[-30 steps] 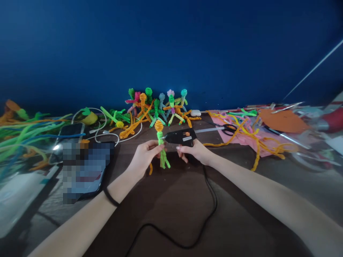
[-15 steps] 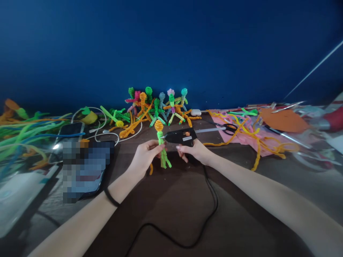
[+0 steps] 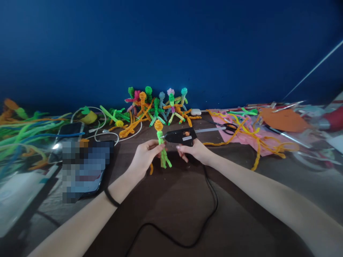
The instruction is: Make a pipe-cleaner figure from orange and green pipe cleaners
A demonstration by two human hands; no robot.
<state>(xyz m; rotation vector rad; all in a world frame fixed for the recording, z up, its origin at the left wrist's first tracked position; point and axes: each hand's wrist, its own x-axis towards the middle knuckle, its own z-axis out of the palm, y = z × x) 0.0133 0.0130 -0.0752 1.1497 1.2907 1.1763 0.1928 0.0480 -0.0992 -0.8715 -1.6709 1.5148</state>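
Apparently a gluing step is in hand: near the centre of the frame, a small fuzzy pipe-cleaner figure with an orange coiled head and lime-green limbs [image 3: 160, 138] stands upright, pinched between the left hand's [image 3: 144, 155] thumb and fingers. The right hand [image 3: 195, 151] grips a black plastic glue gun [image 3: 175, 136], its nozzle at the figure's neck; contact and trigger pressure I can't tell. The next move likely calls for a steady pinch, fingertips clear of the hot tip. Beyond, at upper centre, cluster multicoloured pipe-cleaner figures [image 3: 157, 104].
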